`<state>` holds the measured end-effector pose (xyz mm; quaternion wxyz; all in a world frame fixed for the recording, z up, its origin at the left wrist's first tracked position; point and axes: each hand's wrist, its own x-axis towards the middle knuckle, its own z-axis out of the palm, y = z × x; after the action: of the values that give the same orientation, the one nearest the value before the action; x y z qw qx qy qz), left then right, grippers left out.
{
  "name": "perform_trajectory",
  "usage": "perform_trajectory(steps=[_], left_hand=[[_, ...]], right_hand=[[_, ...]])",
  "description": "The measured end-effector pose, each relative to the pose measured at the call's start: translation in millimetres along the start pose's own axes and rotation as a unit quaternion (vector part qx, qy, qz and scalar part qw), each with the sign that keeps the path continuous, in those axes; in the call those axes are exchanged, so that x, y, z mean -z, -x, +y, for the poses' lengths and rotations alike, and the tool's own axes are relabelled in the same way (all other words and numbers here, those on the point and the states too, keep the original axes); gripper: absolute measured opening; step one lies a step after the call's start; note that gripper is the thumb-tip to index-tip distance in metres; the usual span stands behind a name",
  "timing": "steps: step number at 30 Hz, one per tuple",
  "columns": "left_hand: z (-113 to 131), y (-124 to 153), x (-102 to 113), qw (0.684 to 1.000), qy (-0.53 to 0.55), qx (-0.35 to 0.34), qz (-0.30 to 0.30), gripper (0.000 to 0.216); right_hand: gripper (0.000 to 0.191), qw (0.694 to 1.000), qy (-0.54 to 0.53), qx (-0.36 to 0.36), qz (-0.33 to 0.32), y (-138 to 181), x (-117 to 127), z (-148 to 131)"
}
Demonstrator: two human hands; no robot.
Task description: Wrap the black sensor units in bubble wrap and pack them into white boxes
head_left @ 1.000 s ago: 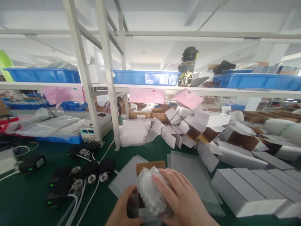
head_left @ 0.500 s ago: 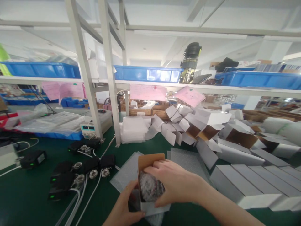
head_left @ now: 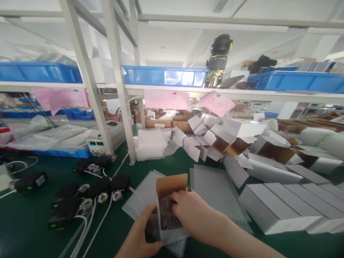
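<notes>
A white cardboard box (head_left: 174,236) with a brown inside stands tilted in front of me, its lid flap (head_left: 172,183) raised at the far side. Inside lies a dark item in clear wrap (head_left: 168,215), partly hidden by fingers. My left hand (head_left: 142,233) grips the box's left side, thumb at the near lower corner. My right hand (head_left: 188,209) is closed over the right rim, its bent fingertips reaching into the opening; its thumb is hidden. Under the box are bubble wrap sheets (head_left: 143,190).
More bubble wrap (head_left: 212,186) lies right of the box. Closed white boxes (head_left: 271,206) line the right; open boxes (head_left: 236,134) pile behind. Black devices with metal fittings (head_left: 70,211) and white cables sit left. A shelf post (head_left: 116,82) rises from the green tabletop (head_left: 24,229).
The wrapped item sits deeper in the box. My right hand has shifted from spreading across the opening to closing at the right rim. The camera view has tilted down slightly.
</notes>
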<state>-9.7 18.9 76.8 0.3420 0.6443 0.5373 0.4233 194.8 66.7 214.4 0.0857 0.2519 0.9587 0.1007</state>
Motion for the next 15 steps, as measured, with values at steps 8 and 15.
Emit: perform_trajectory(steps=[8,15], left_hand=[[13,1,-3,0.999,0.005,0.022,-0.025,0.077],[32,-6,-29,0.997,0.001,0.054,0.060,0.074]], right_hand=[[0.021,0.944,-0.235,-0.046,0.226,31,-34,8],[0.071,0.676,-0.580,-0.274,0.362,35,-99,16]])
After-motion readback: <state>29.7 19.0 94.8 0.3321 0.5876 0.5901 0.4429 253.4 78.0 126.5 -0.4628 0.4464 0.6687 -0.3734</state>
